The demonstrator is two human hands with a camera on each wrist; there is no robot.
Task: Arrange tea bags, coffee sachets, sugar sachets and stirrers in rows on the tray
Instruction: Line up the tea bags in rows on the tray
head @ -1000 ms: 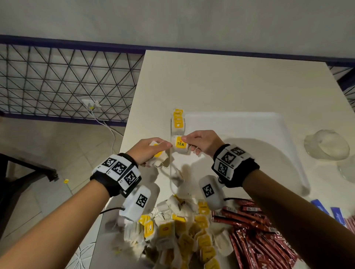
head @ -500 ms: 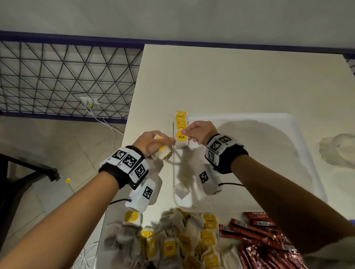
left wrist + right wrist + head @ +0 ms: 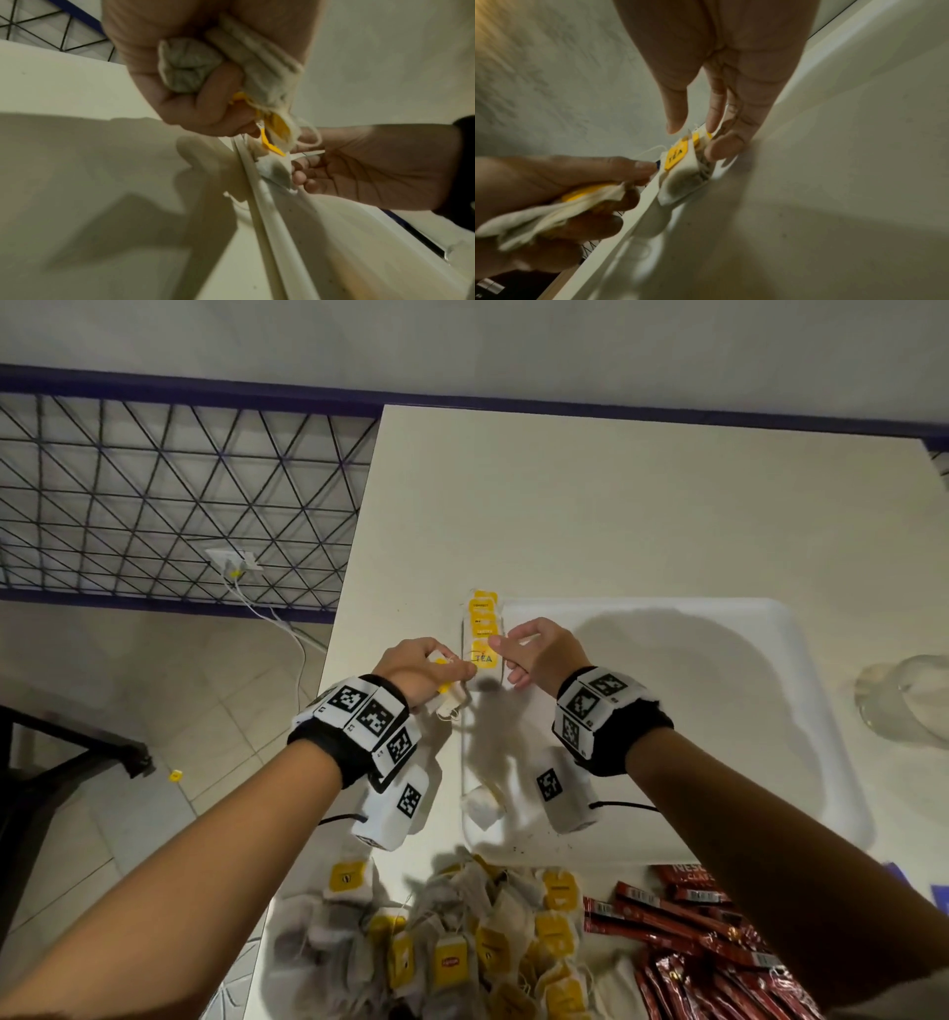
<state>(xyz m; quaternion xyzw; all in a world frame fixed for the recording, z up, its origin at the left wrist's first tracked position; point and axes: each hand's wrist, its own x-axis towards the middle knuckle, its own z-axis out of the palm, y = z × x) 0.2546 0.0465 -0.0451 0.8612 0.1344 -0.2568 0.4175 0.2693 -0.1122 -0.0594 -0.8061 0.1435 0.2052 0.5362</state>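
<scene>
Gripping spare tea bags [image 3: 259, 67], left hand [image 3: 421, 672]; right hand [image 3: 539, 652] fingertips touch row bag [image 3: 680, 172]

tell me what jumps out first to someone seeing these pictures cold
Both hands meet at the tray's left edge: the right hand steadies a tea bag with a yellow TEA tag in a short row there, while the left hand grips a bunch of spare tea bags. Nearer the person lie a heap of tea bags and red coffee sachets.
</scene>
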